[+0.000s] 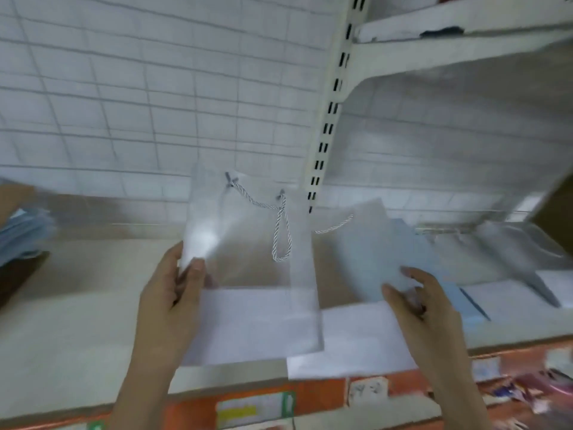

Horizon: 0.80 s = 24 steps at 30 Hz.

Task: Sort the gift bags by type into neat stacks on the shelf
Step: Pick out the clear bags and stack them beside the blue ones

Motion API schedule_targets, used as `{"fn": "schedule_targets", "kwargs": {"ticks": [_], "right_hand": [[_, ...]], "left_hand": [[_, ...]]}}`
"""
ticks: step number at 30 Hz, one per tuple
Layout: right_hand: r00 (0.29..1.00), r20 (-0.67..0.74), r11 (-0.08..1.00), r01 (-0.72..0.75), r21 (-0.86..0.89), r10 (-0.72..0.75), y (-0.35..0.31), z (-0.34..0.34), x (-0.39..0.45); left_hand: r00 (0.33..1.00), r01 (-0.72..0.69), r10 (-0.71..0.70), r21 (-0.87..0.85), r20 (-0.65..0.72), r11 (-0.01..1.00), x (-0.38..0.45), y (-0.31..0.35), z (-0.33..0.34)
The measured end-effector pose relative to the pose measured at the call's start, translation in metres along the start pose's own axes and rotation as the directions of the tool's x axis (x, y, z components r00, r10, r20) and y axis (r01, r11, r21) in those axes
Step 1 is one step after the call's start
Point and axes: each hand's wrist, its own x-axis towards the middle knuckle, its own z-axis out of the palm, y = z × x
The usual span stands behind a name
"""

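Above the shelf [77,321], the left hand [173,293] pinched a clear gift bag [248,274]; the right hand [424,299] gripped a blue bag [366,259]; labels unreadable.

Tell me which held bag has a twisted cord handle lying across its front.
The clear bag in the left hand; the right hand's bag looks pale blue.
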Motion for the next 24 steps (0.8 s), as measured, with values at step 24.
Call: {"fn": "schedule_targets", "kwargs": {"ticks": [24], "right_hand": [[0.994,-0.08,0.997,-0.071,0.038,0.074,0.149,-0.146,0.089]], "left_hand": [[0.998,0.004,-0.007,0.041,0.062,0.999,-0.04,0.047,0.208]]}}
